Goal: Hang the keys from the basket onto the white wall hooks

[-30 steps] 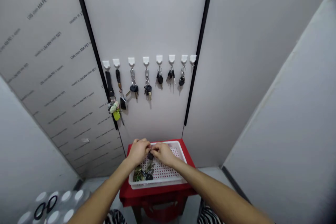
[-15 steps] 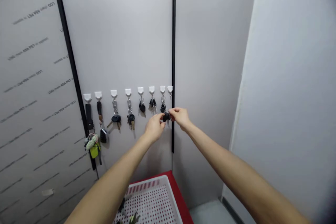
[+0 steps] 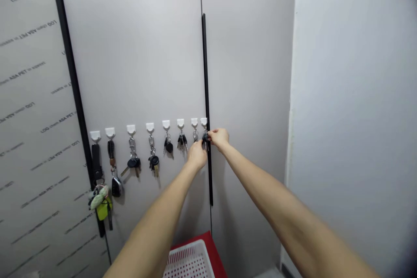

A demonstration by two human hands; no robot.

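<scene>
Starting low and close: looking past the white plastic basket with little holes (image 3: pixel 187 264), sitting on the small red counter (image 3: pixel 217 255) at the bottom edge. Reaching up and away from it with both bare arms, toward the grey wall.

Curling the left hand (image 3: pixel 197 155) just under the keys, fingers bent in. Not showing clearly whether its grip is holding anything or only steadying. Pinching the small black key bunch (image 3: pixel 205 139) with the right hand (image 3: pixel 219 136), grip closed on it.

Holding that bunch up against the wall, right below the last white plastic hook (image 3: pixel 203 121) at the right end of the row, just beside the long black strip (image 3: pixel 205 74).

Seeming to be hanging the bunch on that hook; too small to tell whether already on. Needing next, most likely, a little lift, a careful slip of the ring over the hook tip, then a slow letting go. Minding the dark keys on the hook next door (image 3: pixel 194 135), very near the left hand.

Farther left, leaving alone the other hooks with their keys, and the green and yellow tag bunch (image 3: pixel 100 203) hanging lowest.
</scene>
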